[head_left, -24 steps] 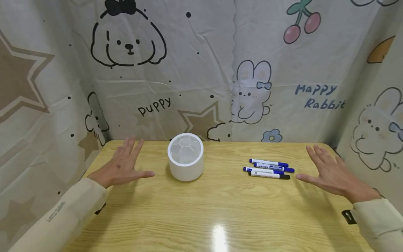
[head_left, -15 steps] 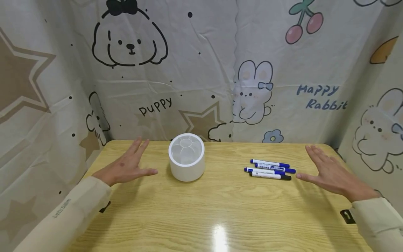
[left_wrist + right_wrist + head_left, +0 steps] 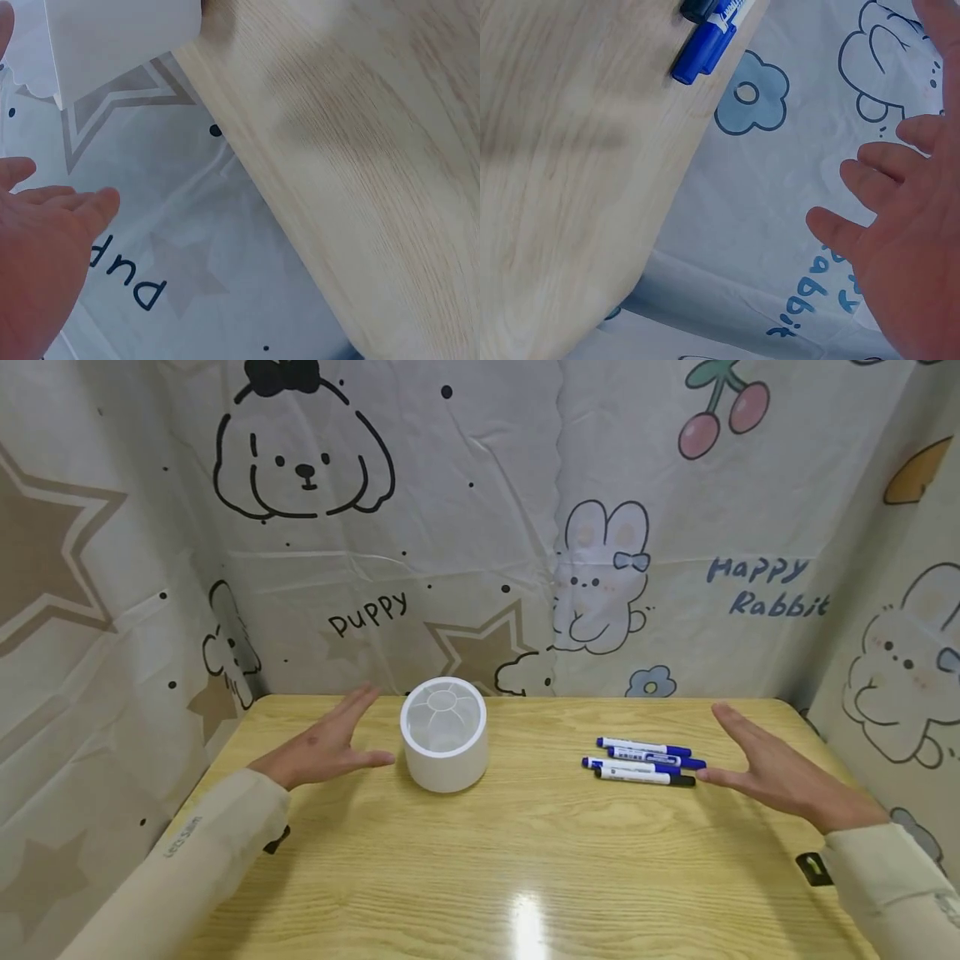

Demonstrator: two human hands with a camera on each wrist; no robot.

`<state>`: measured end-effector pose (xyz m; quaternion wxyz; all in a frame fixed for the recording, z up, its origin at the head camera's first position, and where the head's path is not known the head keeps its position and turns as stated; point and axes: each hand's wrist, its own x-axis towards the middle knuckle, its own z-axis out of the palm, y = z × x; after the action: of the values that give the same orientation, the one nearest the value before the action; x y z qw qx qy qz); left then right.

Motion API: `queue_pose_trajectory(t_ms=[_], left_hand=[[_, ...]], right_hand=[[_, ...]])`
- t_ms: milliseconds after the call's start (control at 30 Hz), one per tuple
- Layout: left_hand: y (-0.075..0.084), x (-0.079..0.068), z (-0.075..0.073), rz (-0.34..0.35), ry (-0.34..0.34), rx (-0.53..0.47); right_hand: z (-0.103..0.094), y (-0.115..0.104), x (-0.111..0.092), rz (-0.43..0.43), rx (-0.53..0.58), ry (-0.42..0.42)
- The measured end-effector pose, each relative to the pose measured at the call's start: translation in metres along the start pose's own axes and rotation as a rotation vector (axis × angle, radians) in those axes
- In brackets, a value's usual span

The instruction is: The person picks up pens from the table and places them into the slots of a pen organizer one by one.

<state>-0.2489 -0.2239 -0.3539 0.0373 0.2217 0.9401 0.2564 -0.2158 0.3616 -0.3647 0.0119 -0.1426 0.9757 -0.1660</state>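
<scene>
A white round pen holder with inner dividers stands upright towards the back of the wooden table. Just left of it is my left hand, thumb and fingers spread apart, holding nothing. Several markers lie side by side right of the middle, among them a blue-capped marker and a black-capped marker. Beside their capped ends my right hand hovers with straight fingers; its thumb tip is close to the caps, and I cannot tell whether it touches. In the right wrist view a blue cap shows near the table edge.
The wooden table has rounded back corners. A printed curtain with a puppy, rabbits and stars hangs behind it and along both sides. A light reflection lies on the table's front part.
My left hand has moved right, closer to the pen holder. My right hand has shifted slightly left towards the markers. The pen holder and markers stay in place.
</scene>
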Motion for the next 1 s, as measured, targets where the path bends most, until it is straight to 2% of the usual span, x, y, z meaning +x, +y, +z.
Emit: queue_pose_trajectory(t_ms=[200,567,833,1000], left_hand=[[0.0,0.009,0.006,0.071,0.02,-0.05],[-0.003,0.024,0.018,0.162,0.023,-0.278],[-0.001,0.033,0.025,0.194,0.034,-0.374],[-0.002,0.036,0.03,0.196,0.069,-0.443]], right_hand=[[0.003,0.0,0.003,-0.007,0.013,0.001],[0.014,-0.003,0.014,-0.006,0.05,-0.015],[0.02,-0.005,0.017,-0.029,0.036,0.0],[0.021,-0.005,0.021,-0.052,0.029,0.004]])
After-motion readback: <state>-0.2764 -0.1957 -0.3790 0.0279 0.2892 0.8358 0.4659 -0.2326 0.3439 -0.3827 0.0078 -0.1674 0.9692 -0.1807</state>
